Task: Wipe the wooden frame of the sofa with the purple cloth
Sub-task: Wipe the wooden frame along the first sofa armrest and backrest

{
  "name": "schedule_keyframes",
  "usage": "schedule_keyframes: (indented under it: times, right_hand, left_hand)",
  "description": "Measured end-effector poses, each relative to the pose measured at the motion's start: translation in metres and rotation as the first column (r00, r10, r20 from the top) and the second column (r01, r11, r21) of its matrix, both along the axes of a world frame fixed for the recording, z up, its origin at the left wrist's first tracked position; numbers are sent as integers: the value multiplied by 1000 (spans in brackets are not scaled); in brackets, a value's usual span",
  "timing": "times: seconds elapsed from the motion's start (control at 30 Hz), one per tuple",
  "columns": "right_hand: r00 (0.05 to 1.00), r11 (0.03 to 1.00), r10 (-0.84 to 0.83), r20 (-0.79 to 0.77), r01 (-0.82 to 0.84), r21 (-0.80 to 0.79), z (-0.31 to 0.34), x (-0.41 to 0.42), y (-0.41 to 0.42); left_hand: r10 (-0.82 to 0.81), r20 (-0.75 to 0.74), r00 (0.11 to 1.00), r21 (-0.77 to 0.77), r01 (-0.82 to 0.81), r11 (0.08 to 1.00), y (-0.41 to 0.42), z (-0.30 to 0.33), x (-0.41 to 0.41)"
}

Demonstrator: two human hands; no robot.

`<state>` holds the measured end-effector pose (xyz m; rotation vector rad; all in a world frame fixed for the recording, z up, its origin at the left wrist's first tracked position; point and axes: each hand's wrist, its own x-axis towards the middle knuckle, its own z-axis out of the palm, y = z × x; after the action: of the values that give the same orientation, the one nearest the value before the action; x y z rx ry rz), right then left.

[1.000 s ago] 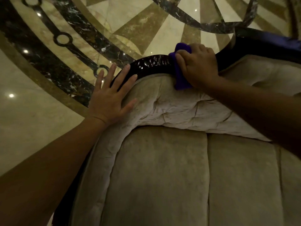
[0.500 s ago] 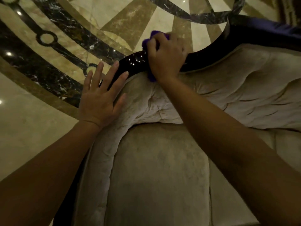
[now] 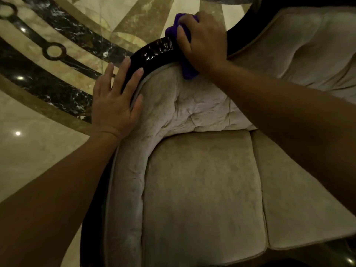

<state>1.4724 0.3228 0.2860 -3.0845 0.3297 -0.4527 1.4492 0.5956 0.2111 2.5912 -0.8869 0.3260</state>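
Observation:
The sofa's dark glossy wooden frame [image 3: 154, 53] curves along the top of the beige tufted backrest [image 3: 192, 105]. My right hand [image 3: 204, 43] presses the bunched purple cloth [image 3: 187, 72] over the frame, and the cloth shows above and below my fingers. My left hand [image 3: 115, 101] lies flat with fingers spread on the frame and the arm padding, just left of the cloth. The frame under my right hand is hidden.
Beige seat cushions [image 3: 200, 189] fill the lower middle and right. Beyond the frame lies a polished marble floor [image 3: 38, 151] with dark inlaid bands and ring patterns [image 3: 54, 52]. More dark frame [image 3: 240, 41] continues to the upper right.
My right hand slid the cloth leftward along the frame towards my left hand, then held near there. The left hand stayed planted.

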Motion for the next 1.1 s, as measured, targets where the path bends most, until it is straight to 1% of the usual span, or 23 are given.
schedule_keyframes:
  times: [0.07, 0.13, 0.2, 0.3, 0.33, 0.43, 0.47, 0.53, 0.57, 0.63, 0.7, 0.73, 0.77, 0.83, 0.87, 0.9, 0.93, 0.97, 1.0, 1.07, 1.1]
  right_hand:
    - [1000, 1000, -12, -27, 12, -11, 2, -1, 3]
    - [999, 999, -33, -3, 32, -41, 7, -10, 7]
    - [997, 990, -72, 14, 73, -121, 8, -24, 1]
    - [995, 981, -101, -15, 97, -169, 16, -38, -2]
    - [995, 981, -96, -31, 89, -174, 23, -40, 1]
    - [991, 989, -94, -92, 83, -119, 42, -50, 2]
    - [987, 990, -91, -134, 75, -119, 40, -52, 4]
    - [970, 982, -113, -216, 75, -174, 54, -71, 3]
    - [961, 982, -120, -249, 79, -169, 52, -71, 5]
    - [937, 986, -159, -311, 132, -104, 74, -75, 15]
    - [879, 982, -179, -441, 184, -32, 92, -72, 26]
    - [846, 977, -163, -508, 209, 35, 101, -81, 32]
    - [831, 973, -126, -542, 210, 95, 100, -84, 36]
    - [831, 964, -75, -551, 201, 172, 108, -126, 39]
    - [834, 960, -53, -549, 194, 201, 103, -139, 40]
    - [835, 950, -38, -548, 201, 240, 109, -162, 35]
    - [841, 930, -16, -541, 211, 300, 118, -183, 32]
    - [856, 911, 1, -517, 212, 352, 119, -191, 35]
    - [880, 897, 3, -475, 208, 390, 133, -211, 30]
    - [914, 877, 28, -404, 172, 448, 151, -237, 29]
    - [934, 857, 28, -356, 161, 490, 166, -261, 24]
  left_hand:
    - [-8, -26, 1000, 3, 8, 1000, 0, 0, -1]
    - [-9, -26, 1000, -12, 8, 1000, 3, 6, -5]
    - [-12, -58, 998, 4, 12, 1000, 0, 8, -5]
    - [-37, -117, 993, 17, 39, 999, 3, 15, -4]
    - [-47, -144, 988, 15, 49, 999, 6, 18, -7]
    - [-48, -239, 970, -11, 46, 999, 9, 29, -17]
    - [-22, -287, 958, -24, 16, 1000, 11, 28, -20]
    - [13, -319, 948, -70, -37, 997, 16, 39, -42]
    - [22, -337, 941, -86, -54, 995, 19, 35, -49]
    - [34, -329, 944, -132, -81, 988, 30, 48, -77]
    - [19, -347, 938, -165, -81, 983, 31, 55, -98]
    - [21, -352, 936, -185, -91, 978, 34, 63, -112]
    - [34, -356, 934, -216, -117, 969, 34, 63, -116]
    - [1, -375, 927, -264, -108, 958, 31, 77, -141]
    - [-20, -416, 909, -286, -110, 952, 30, 75, -146]
    - [-61, -468, 882, -310, -99, 945, 24, 86, -158]
    - [-103, -544, 833, -340, -106, 934, 18, 99, -167]
    - [-129, -637, 760, -377, -161, 912, 14, 103, -170]
    - [-169, -709, 684, -408, -203, 890, 2, 124, -180]
    - [-267, -804, 532, -474, -301, 828, -17, 155, -195]
    - [-342, -821, 457, -509, -317, 800, -32, 174, -212]
